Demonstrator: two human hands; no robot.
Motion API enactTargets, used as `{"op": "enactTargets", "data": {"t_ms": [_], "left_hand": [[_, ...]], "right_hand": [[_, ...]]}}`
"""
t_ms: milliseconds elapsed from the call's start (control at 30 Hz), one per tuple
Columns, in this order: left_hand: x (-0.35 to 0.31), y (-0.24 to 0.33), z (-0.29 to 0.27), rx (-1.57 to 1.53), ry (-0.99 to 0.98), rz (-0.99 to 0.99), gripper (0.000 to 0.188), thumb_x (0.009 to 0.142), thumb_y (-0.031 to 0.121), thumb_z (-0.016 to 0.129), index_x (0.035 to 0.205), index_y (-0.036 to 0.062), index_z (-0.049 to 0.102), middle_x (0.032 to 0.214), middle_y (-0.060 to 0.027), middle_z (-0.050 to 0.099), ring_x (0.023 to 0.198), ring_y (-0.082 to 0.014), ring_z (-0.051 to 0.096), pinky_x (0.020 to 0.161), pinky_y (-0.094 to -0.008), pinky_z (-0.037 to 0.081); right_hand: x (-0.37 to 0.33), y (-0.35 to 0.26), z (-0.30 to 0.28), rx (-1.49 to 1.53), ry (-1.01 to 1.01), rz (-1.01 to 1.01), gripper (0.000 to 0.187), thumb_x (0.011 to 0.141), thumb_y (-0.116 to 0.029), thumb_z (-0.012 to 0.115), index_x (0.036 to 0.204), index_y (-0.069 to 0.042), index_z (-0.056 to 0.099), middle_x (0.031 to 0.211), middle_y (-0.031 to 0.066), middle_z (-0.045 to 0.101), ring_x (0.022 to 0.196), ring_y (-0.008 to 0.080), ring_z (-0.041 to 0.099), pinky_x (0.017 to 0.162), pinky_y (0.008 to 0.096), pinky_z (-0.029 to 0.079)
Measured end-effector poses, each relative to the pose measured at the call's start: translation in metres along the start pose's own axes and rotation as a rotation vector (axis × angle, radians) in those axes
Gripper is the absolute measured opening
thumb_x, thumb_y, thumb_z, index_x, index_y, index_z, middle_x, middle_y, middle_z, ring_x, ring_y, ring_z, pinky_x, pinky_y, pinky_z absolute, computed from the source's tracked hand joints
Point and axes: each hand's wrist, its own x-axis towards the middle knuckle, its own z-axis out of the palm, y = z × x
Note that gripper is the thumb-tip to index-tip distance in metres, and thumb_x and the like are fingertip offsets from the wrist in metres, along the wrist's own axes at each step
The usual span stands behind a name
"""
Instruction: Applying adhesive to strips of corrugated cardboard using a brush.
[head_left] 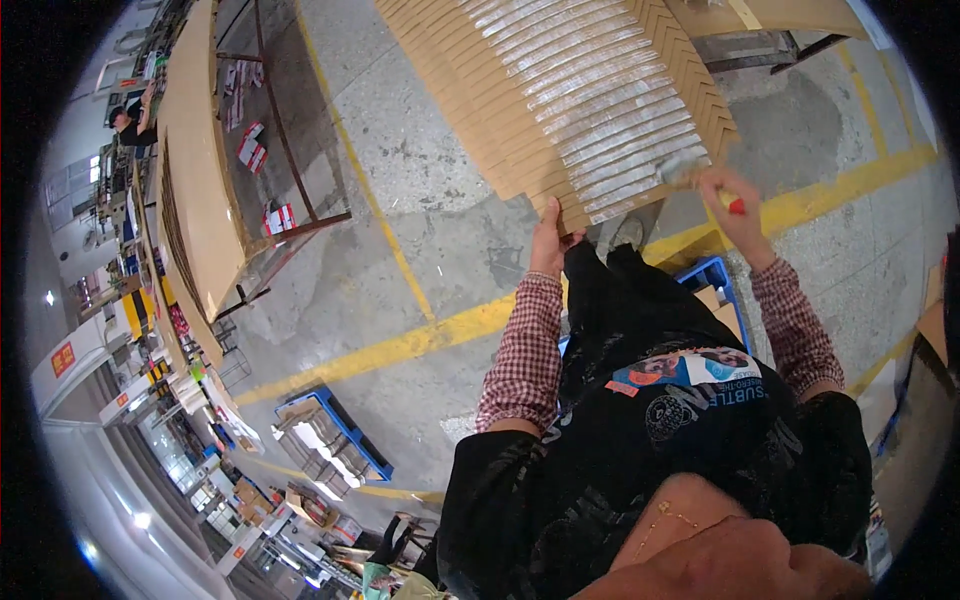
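Note:
In front of me lies a long row of overlapping brown cardboard sheets (500, 130), with white streaks of what looks like glue (610, 110) along their exposed strips. My left hand (549, 240) pinches the near left corner of the closest sheet, thumb on top. Closed around the yellow and red handle of a brush (680, 169), my right hand (732, 207) is slightly blurred. The brush's pale head touches or hovers just over the right end of the white strips near the closest sheets; I cannot tell which.
A blue crate (722, 280) with cardboard stands by my legs on the right. Another blue crate (350, 432) with pale pieces sits on the floor to the left. Beyond it is a table (200, 170) with large cardboard sheets. A person (135, 125) stands far left.

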Motion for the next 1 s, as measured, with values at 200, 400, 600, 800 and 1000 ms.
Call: {"op": "enactTargets", "data": {"t_ms": [200,400,600,800,1000], "left_hand": [[-0.009,0.008,-0.012,0.027,-0.002,0.029,0.049,0.086,0.049,0.051,0.101,0.0032,0.055,0.081,-0.0082,0.062,0.061,-0.0180,0.060,0.049,-0.0255,0.048],[-0.007,0.011,0.005,0.053,0.032,0.031,0.049,0.086,0.050,0.050,0.098,0.0035,0.057,0.079,-0.0080,0.063,0.057,-0.0170,0.060,0.048,-0.0242,0.047],[-0.005,0.008,-0.012,0.057,0.007,0.011,0.051,0.085,0.052,0.049,0.100,0.0043,0.056,0.080,-0.0073,0.063,0.060,-0.0165,0.060,0.051,-0.0260,0.048],[-0.001,0.003,-0.007,0.185,0.042,-0.059,0.057,0.080,0.058,0.054,0.101,0.0050,0.056,0.079,-0.0062,0.061,0.061,-0.0165,0.058,0.053,-0.0285,0.047],[0.000,0.002,-0.013,0.123,0.079,-0.024,0.056,0.079,0.060,0.053,0.099,0.0071,0.056,0.082,-0.0041,0.059,0.070,-0.0150,0.054,0.056,-0.0294,0.043]], "right_hand": [[-0.023,-0.030,0.010,0.069,-0.115,-0.040,0.004,0.075,0.001,0.060,0.079,0.001,0.062,0.077,0.0087,0.063,0.069,0.0186,0.059,0.064,0.0282,0.046],[-0.013,-0.017,0.034,0.046,-0.038,-0.037,0.002,0.076,0.001,0.059,0.076,0.001,0.061,0.072,0.0085,0.062,0.066,0.0195,0.059,0.063,0.0281,0.046],[0.019,-0.039,0.026,0.136,0.005,-0.034,0.004,0.074,0.003,0.061,0.075,0.001,0.058,0.073,0.0084,0.060,0.069,0.0158,0.058,0.065,0.0270,0.045],[0.137,0.015,0.032,0.031,0.145,-0.153,0.008,0.076,-0.002,0.062,0.082,0.000,0.057,0.080,0.0054,0.057,0.076,0.0138,0.055,0.071,0.0242,0.042],[0.099,0.055,0.021,-0.061,0.013,-0.063,0.010,0.075,-0.005,0.065,0.077,0.000,0.057,0.072,0.0039,0.055,0.071,0.0123,0.053,0.067,0.0242,0.042]]}}
